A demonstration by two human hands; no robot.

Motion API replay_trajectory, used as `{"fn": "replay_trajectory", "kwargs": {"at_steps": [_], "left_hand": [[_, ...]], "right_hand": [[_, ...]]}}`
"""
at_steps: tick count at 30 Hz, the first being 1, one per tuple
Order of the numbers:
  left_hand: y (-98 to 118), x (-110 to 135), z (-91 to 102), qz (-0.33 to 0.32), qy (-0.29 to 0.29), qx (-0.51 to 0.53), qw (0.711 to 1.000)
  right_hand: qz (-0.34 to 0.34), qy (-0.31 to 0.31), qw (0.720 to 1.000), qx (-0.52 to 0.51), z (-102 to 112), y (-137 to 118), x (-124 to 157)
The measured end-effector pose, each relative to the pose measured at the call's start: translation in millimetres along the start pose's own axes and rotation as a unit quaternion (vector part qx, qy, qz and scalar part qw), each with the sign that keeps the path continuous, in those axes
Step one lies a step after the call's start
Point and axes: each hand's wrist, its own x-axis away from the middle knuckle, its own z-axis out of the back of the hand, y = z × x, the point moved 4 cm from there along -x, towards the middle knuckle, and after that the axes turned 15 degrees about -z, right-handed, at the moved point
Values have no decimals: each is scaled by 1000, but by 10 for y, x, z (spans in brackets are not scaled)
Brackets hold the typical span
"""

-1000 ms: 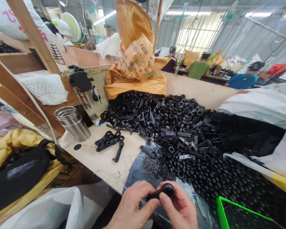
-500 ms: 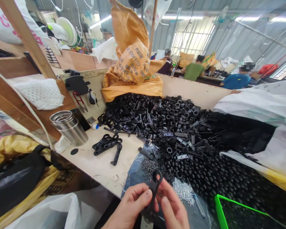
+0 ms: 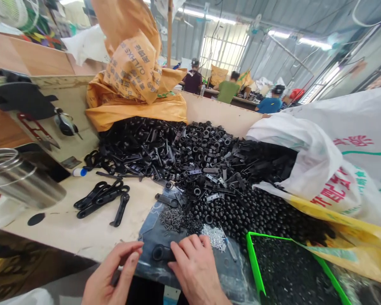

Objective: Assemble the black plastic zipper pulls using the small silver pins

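My right hand (image 3: 195, 267) is curled over a black plastic handle with a ring end (image 3: 158, 253), which lies on the dark mat (image 3: 149, 271); its ring points left and my fingers hide the rest. Left of it, my left hand (image 3: 112, 273) hovers at the mat's edge with thumb and fingertips drawn together. Whatever they pinch, if anything, is too small to make out. Beyond the hands are a pile of small dark screws (image 3: 171, 218) and a heap of silver pins (image 3: 214, 237). Several similar black handles (image 3: 101, 197) lie on the board at left.
Heaped black parts (image 3: 178, 152) fill the back, with black balls (image 3: 235, 212) nearer. A green-rimmed tray (image 3: 257, 271) stands at right beside a white sack (image 3: 346, 169). A pointed tool (image 3: 230, 245) lies by the pins. At left stands a steel cup (image 3: 28, 178). Several people sit beyond the partition.
The black handle, held up between both hands before, is now down on the mat under my right hand. My left hand has let go and moved left. The view has turned right.
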Motion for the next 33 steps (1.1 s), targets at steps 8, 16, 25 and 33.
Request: {"fn": "replay_trajectory", "kwargs": {"at_steps": [8,16,25,33], "left_hand": [[211,-57,-776,-327,-211,-130,912],[302,-127,-932,-359,-181,-120,908],[315,-65,-1004,-303,-164,-102,933],[291,-61,-998,-287,-175,-99,937]], "right_hand": [[-133,24,990,-46,436,579,66],[-238,40,969,-52,345,1148,-83],[-121,3,970,-210,348,671,220],[-109,-6,973,-202,141,577,273]]}}
